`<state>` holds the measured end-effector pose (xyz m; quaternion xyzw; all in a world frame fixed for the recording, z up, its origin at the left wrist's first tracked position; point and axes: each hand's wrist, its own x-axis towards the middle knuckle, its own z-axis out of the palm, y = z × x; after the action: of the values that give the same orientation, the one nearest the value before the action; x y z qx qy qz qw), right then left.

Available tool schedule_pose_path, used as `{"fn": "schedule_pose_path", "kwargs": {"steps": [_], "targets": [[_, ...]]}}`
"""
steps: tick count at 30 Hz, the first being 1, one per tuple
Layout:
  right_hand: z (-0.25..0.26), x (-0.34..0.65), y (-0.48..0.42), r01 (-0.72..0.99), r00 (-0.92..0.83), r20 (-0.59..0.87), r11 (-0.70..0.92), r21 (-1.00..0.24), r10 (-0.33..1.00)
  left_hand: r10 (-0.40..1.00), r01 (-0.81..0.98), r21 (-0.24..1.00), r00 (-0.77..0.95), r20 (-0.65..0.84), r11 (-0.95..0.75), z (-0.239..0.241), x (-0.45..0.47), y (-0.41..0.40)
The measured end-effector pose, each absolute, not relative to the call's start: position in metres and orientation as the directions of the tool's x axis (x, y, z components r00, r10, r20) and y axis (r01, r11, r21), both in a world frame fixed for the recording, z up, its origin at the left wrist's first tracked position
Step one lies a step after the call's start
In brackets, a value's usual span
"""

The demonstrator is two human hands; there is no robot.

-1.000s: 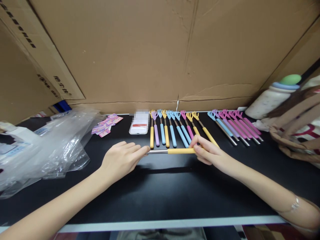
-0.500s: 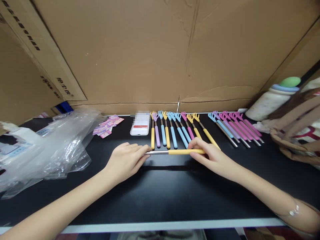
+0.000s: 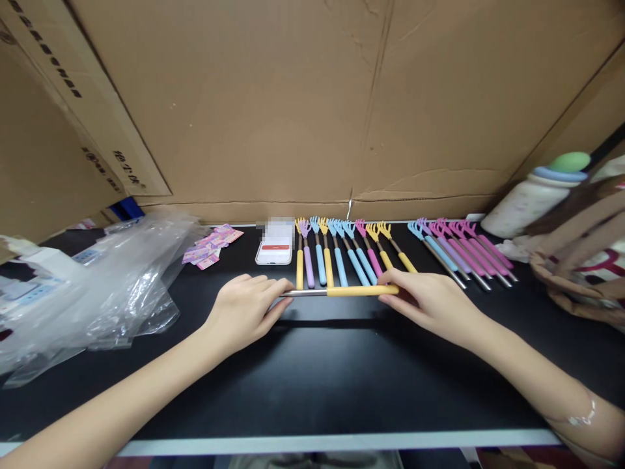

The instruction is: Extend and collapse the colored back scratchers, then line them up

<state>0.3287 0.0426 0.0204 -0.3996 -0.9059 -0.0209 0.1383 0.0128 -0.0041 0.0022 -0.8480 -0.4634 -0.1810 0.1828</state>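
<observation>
a cardboard wall (image 3: 273, 98) backs the black counter (image 3: 312, 384). above the counter, nearer than the row of claw-ended sticks (image 3: 340, 267), the yellow-handled rod (image 3: 354, 292) is level: the left hand (image 3: 247, 311) pinches its metal end, the right hand's (image 3: 434, 303) grip closes on the yellow end. light, even pressure should keep it straight. both forearms (image 3: 166, 365) slant inward.

Chinese lettering (image 3: 127, 170) on cardboard (image 3: 97, 114), barely legible

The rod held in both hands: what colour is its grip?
Its grip is yellow, next to a silver-coloured shaft; the head view shows it best.
</observation>
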Motion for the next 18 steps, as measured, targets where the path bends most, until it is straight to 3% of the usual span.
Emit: {"fn": "schedule_pose_path", "kwargs": {"steps": [11,18], "targets": [[0.021,0.33,0.045,0.744,-0.656,0.179,0.668,-0.01,0.733,0.723,0.85,-0.142,0.509,0.467,-0.507,0.007,0.008,-0.003],[0.018,0.314,0.035,0.686,-0.71,0.088,0.715,-0.134,0.698,0.704,0.818,-0.116,0.549,0.451,-0.564,-0.002,0.016,-0.01]]}}
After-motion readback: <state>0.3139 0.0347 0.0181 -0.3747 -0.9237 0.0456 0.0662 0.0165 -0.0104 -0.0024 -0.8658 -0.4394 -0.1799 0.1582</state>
